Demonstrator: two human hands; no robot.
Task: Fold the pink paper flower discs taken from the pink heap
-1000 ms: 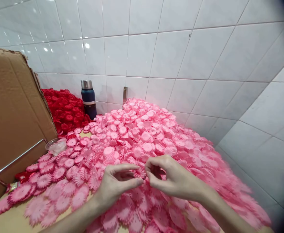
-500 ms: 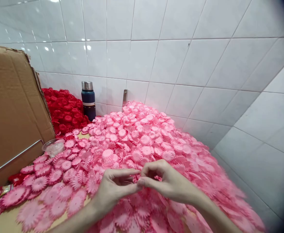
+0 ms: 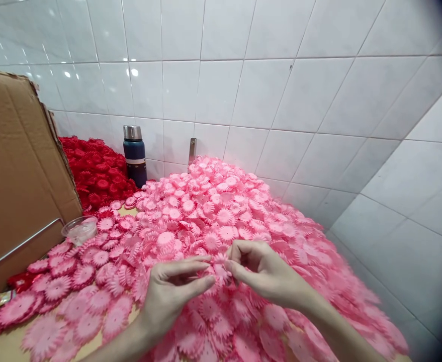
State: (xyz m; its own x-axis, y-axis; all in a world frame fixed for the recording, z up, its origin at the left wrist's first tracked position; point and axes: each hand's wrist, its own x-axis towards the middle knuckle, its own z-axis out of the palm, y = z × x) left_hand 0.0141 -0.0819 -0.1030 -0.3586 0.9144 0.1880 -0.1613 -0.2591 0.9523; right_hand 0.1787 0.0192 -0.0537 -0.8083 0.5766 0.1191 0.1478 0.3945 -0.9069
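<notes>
A large heap of pink fabric flower pieces (image 3: 228,216), round with fringed edges, spreads in front of me. Above its near side, my right hand (image 3: 262,269) has thumb and forefinger pinched at the edge of a pink flower piece (image 3: 221,267). Just left of that piece is my left hand (image 3: 173,289), its fingers stretched out and its thumb apart from them. I see nothing held between them. The pinched piece blends into the heap behind it, so its full outline is hard to make out.
A cardboard box (image 3: 20,151) stands on the left, near a clear plastic tub (image 3: 79,231). Behind are a dark blue bottle (image 3: 135,158) and a pile of red flower pieces (image 3: 96,171). White tiled walls (image 3: 221,90) close off the back and right.
My hands have moved apart from touching fingertips. The left thumb and fingers have spread, while my right hand has shifted slightly right and up, and a pink piece now shows at its fingertips.
</notes>
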